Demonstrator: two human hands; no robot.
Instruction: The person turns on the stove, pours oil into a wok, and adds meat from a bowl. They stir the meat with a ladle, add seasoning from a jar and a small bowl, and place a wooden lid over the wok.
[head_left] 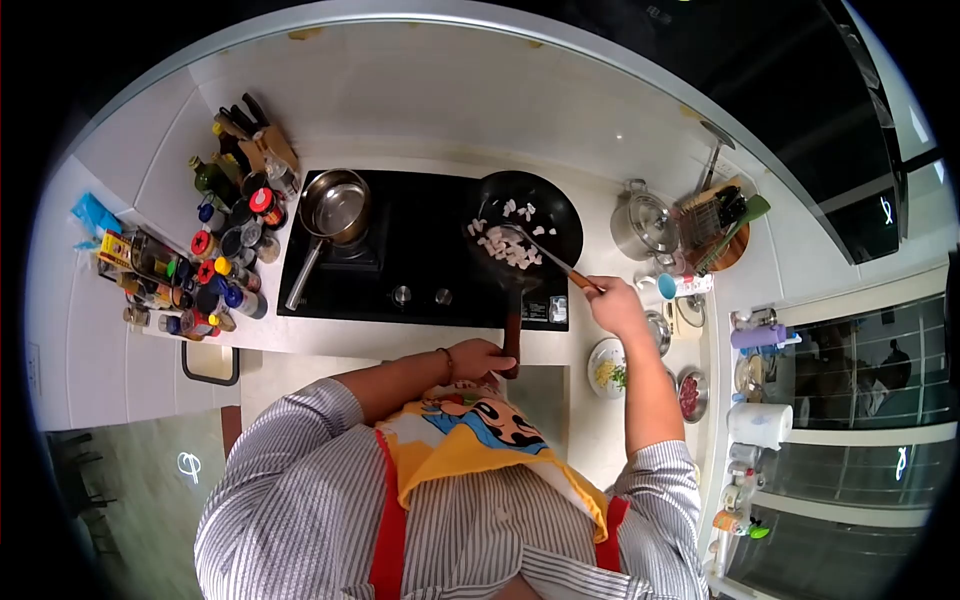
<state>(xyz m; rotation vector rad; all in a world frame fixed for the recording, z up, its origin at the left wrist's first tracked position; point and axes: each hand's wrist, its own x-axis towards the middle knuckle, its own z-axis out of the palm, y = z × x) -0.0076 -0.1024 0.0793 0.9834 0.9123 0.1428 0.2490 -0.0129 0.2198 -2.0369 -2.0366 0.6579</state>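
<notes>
pale, chunky pieces spread across black wok

Left hand on wok handle; right hand holding spatula in pale chunks.

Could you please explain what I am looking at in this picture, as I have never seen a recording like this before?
There is no robot here: a person works with two bare hands, and a camera worn on the head looks forward and down, so the view bends at the edges.

The left hand holds the handle of a black wok on the dark stovetop. The right hand holds a spatula, its head among pale chopped pieces in the wok.

A small saucepan sits at the stovetop's other end. Bottles and jars stand to the left; a lidded pot and a plate of chopped food are to the right.
</notes>
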